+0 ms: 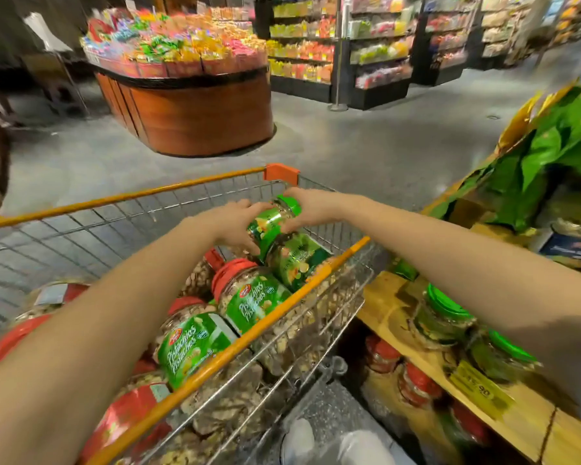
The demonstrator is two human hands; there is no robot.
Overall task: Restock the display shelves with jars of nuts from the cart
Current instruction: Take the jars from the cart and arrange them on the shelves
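Both hands clasped one green-lidded jar [271, 220] of nuts. The left hand [237, 223] curled round its lower body and the right hand [311, 209] wrapped its lid end, so the jar was held tilted just above the load at the far end of the cart [125, 196]. Directly beneath it lay another green-labelled jar [297, 260], and nearer the person several red-lidded pistachio jars [249, 297] lay on their sides, with more jars packed below them. To the right, just beside the cart, the wooden display shelf [393, 307] already carried a few green-lidded jars [445, 313] above a yellow price tag [480, 387], with red-lidded jars [416, 384] on the level below. Judging by the heaped cart and the bare wood on the shelf, the restocking looked under way but far from finished, with this jar not yet carried across.
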